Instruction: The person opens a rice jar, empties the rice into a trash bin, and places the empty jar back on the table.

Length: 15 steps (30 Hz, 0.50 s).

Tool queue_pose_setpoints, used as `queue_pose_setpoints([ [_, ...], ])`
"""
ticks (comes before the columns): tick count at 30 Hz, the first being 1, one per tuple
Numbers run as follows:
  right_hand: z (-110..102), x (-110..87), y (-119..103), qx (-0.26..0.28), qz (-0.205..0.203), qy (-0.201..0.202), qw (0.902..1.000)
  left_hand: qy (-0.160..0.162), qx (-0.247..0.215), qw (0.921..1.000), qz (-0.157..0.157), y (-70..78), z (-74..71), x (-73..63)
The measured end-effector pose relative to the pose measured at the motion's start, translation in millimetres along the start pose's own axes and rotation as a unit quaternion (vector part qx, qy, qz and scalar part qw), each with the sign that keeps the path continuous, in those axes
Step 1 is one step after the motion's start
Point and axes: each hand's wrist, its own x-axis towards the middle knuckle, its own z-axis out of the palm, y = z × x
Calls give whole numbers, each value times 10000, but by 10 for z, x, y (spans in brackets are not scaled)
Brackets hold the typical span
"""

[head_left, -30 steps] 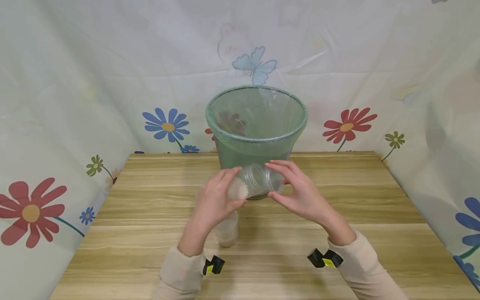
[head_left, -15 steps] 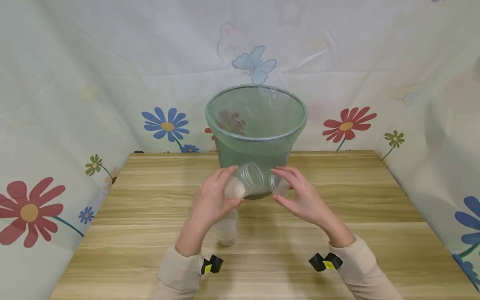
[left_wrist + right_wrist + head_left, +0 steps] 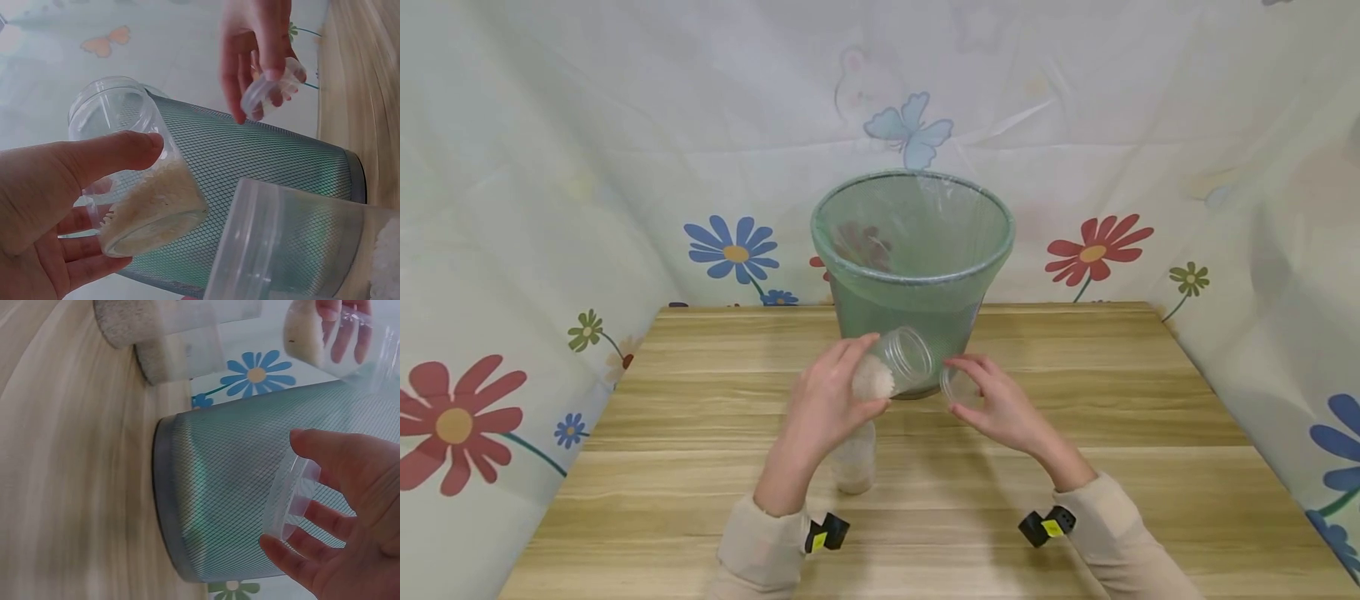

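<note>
My left hand (image 3: 823, 404) grips a clear plastic jar (image 3: 153, 150) that leans with its uncovered mouth toward the right. White rice (image 3: 156, 200) lies in its lower end. Fingers and thumb of my right hand (image 3: 1009, 408) hold a clear round lid (image 3: 289, 494) by its edge. A small gap separates the lid from the jar's mouth, both being above the table in front of the bin.
A green mesh bin (image 3: 910, 312) with a clear liner stands behind the hands. Two more clear containers with pale grains, a nearer jar (image 3: 119, 325) and another jar (image 3: 178, 356), stand on the wooden table (image 3: 1075, 517), left of the bin. A flowered curtain (image 3: 700, 125) encloses the back and sides.
The lid has come away from the jar's mouth, as my right hand moved slightly right and down with it. My left hand and the jar stay nearly in place.
</note>
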Motion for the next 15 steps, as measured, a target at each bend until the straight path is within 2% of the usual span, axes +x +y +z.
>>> queue_pose_setpoints([
  [15, 214, -85, 349, -419, 135, -83, 9990, 49, 79, 10000, -16, -4, 44, -14],
])
